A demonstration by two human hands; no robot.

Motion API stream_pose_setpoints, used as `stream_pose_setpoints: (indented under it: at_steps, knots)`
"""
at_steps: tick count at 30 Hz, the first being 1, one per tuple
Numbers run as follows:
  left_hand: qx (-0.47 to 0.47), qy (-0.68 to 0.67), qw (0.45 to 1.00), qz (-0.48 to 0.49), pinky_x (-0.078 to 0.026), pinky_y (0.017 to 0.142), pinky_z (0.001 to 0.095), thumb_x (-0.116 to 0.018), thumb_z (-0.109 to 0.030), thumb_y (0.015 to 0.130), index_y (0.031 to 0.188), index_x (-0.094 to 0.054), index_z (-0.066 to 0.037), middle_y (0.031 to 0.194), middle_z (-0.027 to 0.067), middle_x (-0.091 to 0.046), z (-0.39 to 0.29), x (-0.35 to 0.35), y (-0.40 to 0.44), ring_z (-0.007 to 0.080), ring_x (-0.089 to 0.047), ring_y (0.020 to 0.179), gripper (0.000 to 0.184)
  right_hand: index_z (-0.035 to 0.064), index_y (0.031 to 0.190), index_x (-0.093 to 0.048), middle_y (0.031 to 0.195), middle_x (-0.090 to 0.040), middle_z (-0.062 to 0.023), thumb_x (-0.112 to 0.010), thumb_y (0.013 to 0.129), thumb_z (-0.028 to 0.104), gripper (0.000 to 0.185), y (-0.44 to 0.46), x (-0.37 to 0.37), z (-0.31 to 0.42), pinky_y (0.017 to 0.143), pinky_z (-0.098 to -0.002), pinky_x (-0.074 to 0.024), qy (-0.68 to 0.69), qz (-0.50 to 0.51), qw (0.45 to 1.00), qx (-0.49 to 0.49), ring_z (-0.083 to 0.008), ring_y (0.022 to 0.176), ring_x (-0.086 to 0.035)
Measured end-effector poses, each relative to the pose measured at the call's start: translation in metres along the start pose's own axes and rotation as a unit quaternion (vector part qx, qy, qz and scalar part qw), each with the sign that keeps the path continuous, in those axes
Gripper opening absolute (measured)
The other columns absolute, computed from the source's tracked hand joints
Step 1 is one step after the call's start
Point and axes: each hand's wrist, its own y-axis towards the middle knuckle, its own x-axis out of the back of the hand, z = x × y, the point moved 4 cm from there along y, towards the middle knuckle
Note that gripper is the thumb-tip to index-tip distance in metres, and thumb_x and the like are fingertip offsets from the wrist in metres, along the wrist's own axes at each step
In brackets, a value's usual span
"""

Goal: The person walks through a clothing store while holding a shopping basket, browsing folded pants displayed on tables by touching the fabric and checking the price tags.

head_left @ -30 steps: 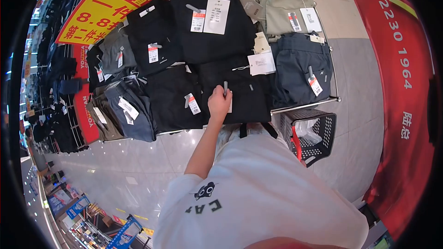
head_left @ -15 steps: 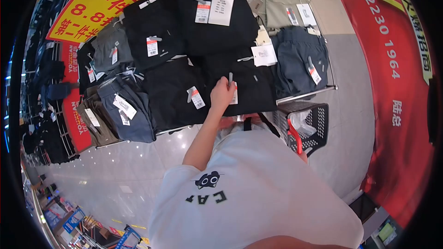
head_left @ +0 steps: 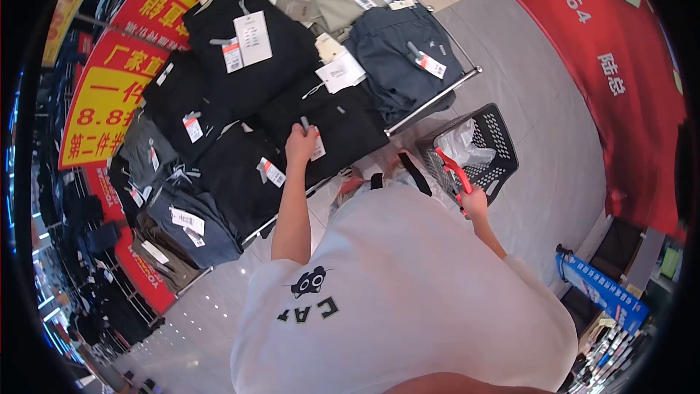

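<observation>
Left hand [head_left: 300,144]: fingers drawn in narrow at the grey security tag [head_left: 305,123] on the folded black trousers [head_left: 351,130]. My fingers cover the tag's lower end, so can't tell if it's pinched or just touched. Red-and-white price label [head_left: 318,146] is part hidden behind the same fingers, print too small to read. Right hand [head_left: 473,203]: closed round the red handle [head_left: 453,168] of the dark basket [head_left: 500,133]; palm side not visible. Clear plastic bag [head_left: 462,144] inside basket, contents unclear. My feet hidden by my white shirt [head_left: 408,277]. Red banner [head_left: 628,138] cut off at top; far edges of view dark and warped.

Edges: black trousers lie at the near side of the display, right next to the dark blue trousers [head_left: 399,58]. Metal rail [head_left: 433,101] runs along the dark blue pair's near right side, basket just beyond it, near my right side. Open grey floor [head_left: 550,120] between basket and banner. Air above the black trousers is free around the left hand.

Vs earlier frame: view has swung, display now sits further left and tilted; right hand, barely showing then, is in full view. Left hand still at same tag. Blue stand [head_left: 601,292] has come in at lower right.
</observation>
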Motion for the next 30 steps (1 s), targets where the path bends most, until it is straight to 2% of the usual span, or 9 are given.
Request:
stream_pose_setpoints:
  at_steps: [8,13,18,21,24,26,28,29,30]
  knots:
    - [0.067,0.008,0.996,-0.05,-0.048,0.081,0.0515,-0.057,-0.045,0.089,0.093,-0.054,0.0,0.089,0.0269,-0.067,-0.005,-0.01,-0.001,0.046,-0.065,0.092,0.045,0.0084,0.103,-0.071,0.088,-0.069,-0.0245,-0.06,0.08,0.026,0.031,0.043,0.032,-0.018,0.079,-0.0513,-0.0519,0.038,-0.001,0.999,0.0,-0.0428,0.089,-0.066]
    - [0.112,0.029,0.988,-0.106,-0.047,0.086,0.0507,-0.057,-0.045,0.084,0.096,-0.056,0.003,0.095,0.0297,-0.067,-0.004,-0.019,0.004,0.0471,-0.064,0.098,0.049,0.0051,0.084,-0.065,0.077,-0.067,-0.0259,-0.062,0.086,0.031,0.026,0.06,0.071,-0.019,0.071,-0.0546,-0.0521,-0.01,-0.08,0.991,0.106,-0.0455,0.075,-0.066]
    - [0.102,-0.051,0.99,-0.081,-0.047,0.09,0.0488,-0.058,-0.051,0.084,0.1,-0.058,0.001,0.096,0.0277,-0.067,0.021,-0.026,0.016,0.0438,-0.065,0.097,0.053,0.0071,0.084,-0.066,0.073,-0.067,-0.0219,-0.062,0.084,0.031,0.024,0.092,0.097,-0.058,0.068,-0.0528,-0.0529,-0.048,-0.065,0.986,0.143,-0.0424,0.072,-0.066]
    - [0.197,0.245,0.933,-0.176,-0.047,0.089,0.0562,-0.061,-0.056,0.085,0.115,-0.055,-0.005,0.123,0.0224,-0.058,-0.031,-0.011,-0.015,0.0431,-0.056,0.114,0.06,0.0085,0.083,-0.067,0.071,-0.067,-0.0191,-0.063,0.082,0.031,0.022,0.109,0.115,-0.081,0.067,-0.0512,-0.0534,-0.075,-0.049,0.981,0.169,-0.0403,0.07,-0.067]
    - [0.153,0.228,0.869,-0.411,-0.047,0.084,0.0518,-0.061,-0.041,0.088,0.115,-0.057,-0.004,0.111,0.018,-0.059,-0.147,-0.009,-0.06,0.0391,-0.057,0.103,0.046,0.0099,0.083,-0.067,0.071,-0.067,-0.0169,-0.065,0.079,0.032,0.022,0.128,0.137,-0.094,0.067,-0.0495,-0.0539,-0.093,-0.048,0.981,0.165,-0.0384,0.07,-0.067]
    - [-0.145,0.052,0.909,-0.386,-0.048,0.077,0.0456,-0.061,-0.022,0.089,0.106,-0.06,-0.002,0.099,0.0167,-0.061,-0.22,-0.04,-0.065,0.0357,-0.058,0.091,0.027,0.01,0.083,-0.067,0.072,-0.068,-0.0163,-0.066,0.077,0.033,0.024,0.139,0.153,-0.1,0.067,-0.0487,-0.0543,-0.128,-0.034,0.976,0.175,-0.0376,0.071,-0.067]
    - [-0.207,-0.129,0.957,-0.157,-0.049,0.076,0.0393,-0.058,-0.01,0.09,0.101,-0.062,-0.001,0.091,0.016,-0.062,-0.315,-0.093,-0.09,0.0296,-0.06,0.087,0.015,0.0096,0.084,-0.067,0.074,-0.068,-0.0159,-0.067,0.076,0.035,0.026,0.154,0.166,-0.104,0.067,-0.0481,-0.0547,-0.131,-0.028,0.977,0.167,-0.0368,0.072,-0.068]
    - [-0.319,-0.106,0.938,-0.08,-0.05,0.072,0.0361,-0.058,-0.011,0.092,0.103,-0.062,-0.002,0.089,0.015,-0.062,-0.347,-0.126,-0.098,0.023,-0.062,0.08,0.014,0.0096,0.084,-0.067,0.073,-0.068,-0.0157,-0.067,0.076,0.035,0.026,0.162,0.172,-0.106,0.068,-0.0483,-0.0546,-0.127,-0.022,0.975,0.181,-0.0368,0.072,-0.068]
    - [-0.25,-0.134,0.954,0.094,-0.051,0.068,0.0354,-0.057,-0.013,0.094,0.102,-0.063,-0.004,0.086,0.0132,-0.065,-0.368,-0.163,-0.109,0.0203,-0.063,0.074,0.013,0.0095,0.084,-0.067,0.073,-0.069,-0.0155,-0.067,0.076,0.035,0.027,0.169,0.178,-0.108,0.068,-0.0485,-0.0546,-0.124,-0.017,0.973,0.195,-0.0368,0.072,-0.068]
